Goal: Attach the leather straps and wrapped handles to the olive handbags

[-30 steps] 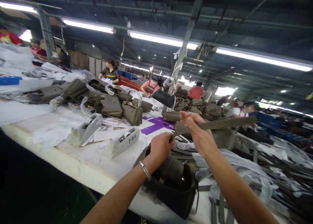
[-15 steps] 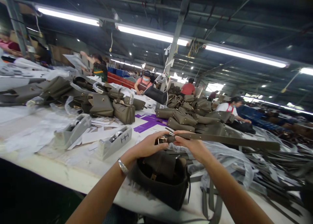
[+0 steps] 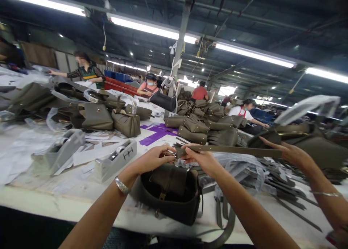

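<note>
Strap (image 3: 241, 150) | left hand (image 3: 154, 160): pinching one end | right hand (image 3: 203, 162): pinching just alongside

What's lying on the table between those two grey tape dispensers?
In the head view, loose white paper pieces lie between the dispenser at picture left and the black-marked one, with tabletop showing nearer the front.

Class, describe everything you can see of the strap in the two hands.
The strap is long, flat, olive-brown and leather-like, with small shiny dots near the right hand, which holds it. The left hand is at its left end, where metal glints. Nearly level, it extends rightward; whether it touches the co-worker's hand there is unclear.
</note>
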Motion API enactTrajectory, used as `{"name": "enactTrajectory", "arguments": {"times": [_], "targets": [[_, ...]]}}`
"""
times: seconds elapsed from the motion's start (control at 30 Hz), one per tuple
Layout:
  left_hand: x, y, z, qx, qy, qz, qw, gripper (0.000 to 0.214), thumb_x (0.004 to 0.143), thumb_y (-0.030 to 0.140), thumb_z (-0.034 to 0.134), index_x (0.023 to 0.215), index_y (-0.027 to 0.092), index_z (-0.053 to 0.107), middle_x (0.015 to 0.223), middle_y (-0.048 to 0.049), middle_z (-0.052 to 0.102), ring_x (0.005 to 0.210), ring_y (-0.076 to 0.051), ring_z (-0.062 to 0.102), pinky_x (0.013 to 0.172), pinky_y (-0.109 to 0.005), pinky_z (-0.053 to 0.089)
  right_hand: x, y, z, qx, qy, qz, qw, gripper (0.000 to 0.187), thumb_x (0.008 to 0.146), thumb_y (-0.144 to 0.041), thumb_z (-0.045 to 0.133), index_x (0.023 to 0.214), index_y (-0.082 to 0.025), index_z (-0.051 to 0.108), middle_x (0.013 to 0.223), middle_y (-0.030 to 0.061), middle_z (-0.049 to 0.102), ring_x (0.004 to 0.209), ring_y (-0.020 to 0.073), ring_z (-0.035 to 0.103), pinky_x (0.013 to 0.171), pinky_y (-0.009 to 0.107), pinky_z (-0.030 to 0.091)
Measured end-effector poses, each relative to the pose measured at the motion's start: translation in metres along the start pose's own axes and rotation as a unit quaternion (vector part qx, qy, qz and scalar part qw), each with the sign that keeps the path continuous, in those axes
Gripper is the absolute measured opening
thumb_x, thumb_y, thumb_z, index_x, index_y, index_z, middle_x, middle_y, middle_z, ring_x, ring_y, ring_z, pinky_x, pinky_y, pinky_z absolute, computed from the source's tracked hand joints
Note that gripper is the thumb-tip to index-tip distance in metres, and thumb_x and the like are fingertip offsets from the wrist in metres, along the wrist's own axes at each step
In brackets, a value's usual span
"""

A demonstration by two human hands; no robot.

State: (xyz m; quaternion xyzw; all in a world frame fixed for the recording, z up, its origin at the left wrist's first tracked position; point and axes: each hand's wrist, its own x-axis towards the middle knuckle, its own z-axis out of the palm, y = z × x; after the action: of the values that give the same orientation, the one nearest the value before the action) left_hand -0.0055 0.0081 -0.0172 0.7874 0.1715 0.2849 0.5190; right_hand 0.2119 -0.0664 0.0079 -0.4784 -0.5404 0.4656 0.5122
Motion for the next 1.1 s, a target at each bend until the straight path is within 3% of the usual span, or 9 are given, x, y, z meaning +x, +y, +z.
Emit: {"name": "enactTrajectory", "arguments": {"times": [0.17,0.37,0.57,0.87,1.1], "targets": [[-0.001,0.014,0.000,0.105,0.059,0.005,0.993,0.025,0.086,0.036,0.063,0.099,0.016,0.067,0.089,-0.0048,0.072,0.084,-0.020,0.067,0.075,-0.027,0.048,-0.003,0.006,0.003,0.044,0.029,-0.015,0.999,0.033,0.077,-0.047,0.077,0.092,-0.019,0.073,0.085,0.0052,0.076,0.077,0.0203,0.072,0.067,0.029,0.058],[0.004,0.016,0.008,0.088,0.122,0.023,0.988,0.021,0.086,0.033,0.063,0.093,0.014,0.068,0.085,-0.0029,0.068,0.072,-0.015,0.060,0.067,-0.024,0.045,0.000,0.013,0.012,0.211,0.070,0.019,0.975,0.030,0.070,-0.039,0.084,0.088,-0.018,0.073,0.086,0.0038,0.077,0.076,0.0162,0.072,0.069,0.025,0.059],[0.000,0.018,0.011,0.023,0.106,0.003,0.994,0.023,0.085,0.033,0.065,0.095,0.013,0.068,0.087,-0.0043,0.067,0.074,-0.015,0.060,0.067,-0.023,0.045,0.003,0.022,0.011,0.260,0.081,0.044,0.961,0.028,0.067,-0.036,0.087,0.085,-0.020,0.072,0.077,-0.0010,0.076,0.067,0.0110,0.070,0.064,0.019,0.059],[0.000,0.012,0.009,0.003,0.080,0.038,0.996,0.025,0.086,0.035,0.064,0.099,0.014,0.067,0.086,-0.0043,0.067,0.077,-0.015,0.061,0.071,-0.025,0.047,0.001,0.021,0.014,0.259,0.082,0.032,0.962,0.032,0.064,-0.036,0.089,0.085,-0.019,0.073,0.076,-0.0008,0.076,0.066,0.0107,0.070,0.062,0.017,0.059],[-0.005,0.021,0.002,0.048,0.049,0.065,0.996,0.022,0.086,0.032,0.062,0.098,0.013,0.066,0.081,-0.0024,0.067,0.073,-0.014,0.060,0.067,-0.023,0.045,-0.009,0.017,0.024,0.172,0.090,-0.058,0.979,0.024,0.078,-0.042,0.078,0.089,-0.022,0.072,0.079,0.0010,0.075,0.072,0.0163,0.070,0.069,0.027,0.059]]}}
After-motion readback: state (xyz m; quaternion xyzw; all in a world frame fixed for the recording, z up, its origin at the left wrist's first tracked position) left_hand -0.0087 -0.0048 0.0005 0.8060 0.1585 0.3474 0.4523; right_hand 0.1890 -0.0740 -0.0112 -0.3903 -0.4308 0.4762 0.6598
